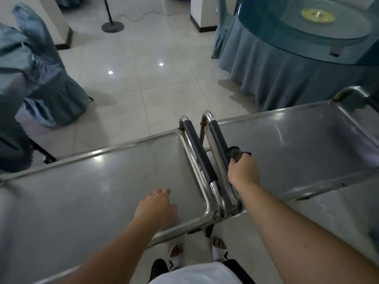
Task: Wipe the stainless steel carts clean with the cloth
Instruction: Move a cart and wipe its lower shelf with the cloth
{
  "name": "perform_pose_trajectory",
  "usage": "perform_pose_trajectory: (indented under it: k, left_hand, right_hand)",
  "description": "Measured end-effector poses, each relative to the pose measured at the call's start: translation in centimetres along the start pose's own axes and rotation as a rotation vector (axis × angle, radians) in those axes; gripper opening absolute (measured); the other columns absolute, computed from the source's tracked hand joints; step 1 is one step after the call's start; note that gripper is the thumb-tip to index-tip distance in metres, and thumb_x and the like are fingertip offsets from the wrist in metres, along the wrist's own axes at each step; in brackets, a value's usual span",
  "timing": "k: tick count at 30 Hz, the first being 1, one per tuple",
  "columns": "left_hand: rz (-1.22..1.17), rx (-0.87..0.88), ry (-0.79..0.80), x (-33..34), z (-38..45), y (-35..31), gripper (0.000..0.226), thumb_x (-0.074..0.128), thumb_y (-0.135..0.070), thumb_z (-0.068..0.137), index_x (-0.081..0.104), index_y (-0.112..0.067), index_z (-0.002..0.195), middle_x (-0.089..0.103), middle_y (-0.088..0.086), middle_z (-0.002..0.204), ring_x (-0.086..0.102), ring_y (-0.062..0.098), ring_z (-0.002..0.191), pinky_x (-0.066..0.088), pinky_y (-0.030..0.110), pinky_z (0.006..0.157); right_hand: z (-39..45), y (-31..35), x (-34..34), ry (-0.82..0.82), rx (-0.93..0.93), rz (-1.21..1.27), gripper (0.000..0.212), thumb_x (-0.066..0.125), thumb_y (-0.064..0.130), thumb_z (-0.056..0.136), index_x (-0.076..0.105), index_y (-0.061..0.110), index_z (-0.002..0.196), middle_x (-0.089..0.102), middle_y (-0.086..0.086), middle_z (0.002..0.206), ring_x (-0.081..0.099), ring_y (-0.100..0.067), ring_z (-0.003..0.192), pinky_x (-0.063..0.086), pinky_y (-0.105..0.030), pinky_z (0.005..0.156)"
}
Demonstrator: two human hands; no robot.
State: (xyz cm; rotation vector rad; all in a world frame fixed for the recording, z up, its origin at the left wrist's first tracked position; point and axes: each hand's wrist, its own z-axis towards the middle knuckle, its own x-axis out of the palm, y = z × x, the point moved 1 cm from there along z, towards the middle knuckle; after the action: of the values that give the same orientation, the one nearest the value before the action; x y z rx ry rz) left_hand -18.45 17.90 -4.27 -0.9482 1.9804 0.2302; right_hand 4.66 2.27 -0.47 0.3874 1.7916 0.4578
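The right hand (243, 171) grips a dark cloth (238, 154) against the right cart's (297, 148) padded handle (219, 140); best to wrap it and slide along the whole bar. The left hand (156, 206) rests spread on the left cart (92, 191). The twin handle (198, 148) just beside crowds the stroke. A draped table (287, 64) stands behind.

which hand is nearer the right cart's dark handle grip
Right. The right hand holds the cloth against that handle grip; the left hand rests on the left cart top, beyond both handles.
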Motion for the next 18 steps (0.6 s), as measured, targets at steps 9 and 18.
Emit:
perform_pose_trajectory:
  k: [9,18]
  left_hand:
    - [-0.012,-0.068,0.020,0.1,0.6,-0.5,0.059,0.052,-0.046,0.099,0.045,-0.027,0.154,0.055,0.004,0.153,0.054,0.031,0.138,0.044,0.041,0.110]
    - [-0.027,-0.076,-0.023,-2.6,1.1,-1.6,0.063,0.052,-0.045,0.099,0.041,-0.029,0.158,0.053,0.004,0.156,0.052,0.031,0.140,0.042,0.042,0.111]
  right_hand:
    - [-4.7,0.5,6.8,0.361,-0.192,-0.516,0.088,0.044,0.057,0.101,0.008,0.012,0.167,0.006,-0.005,0.175,0.010,-0.043,0.154,0.034,-0.055,0.116]
    - [-2.9,2.5,3.8,0.482,-0.228,-0.622,0.077,0.054,0.044,0.097,0.024,0.014,0.162,0.030,-0.006,0.161,0.032,-0.036,0.138,0.047,-0.046,0.100]
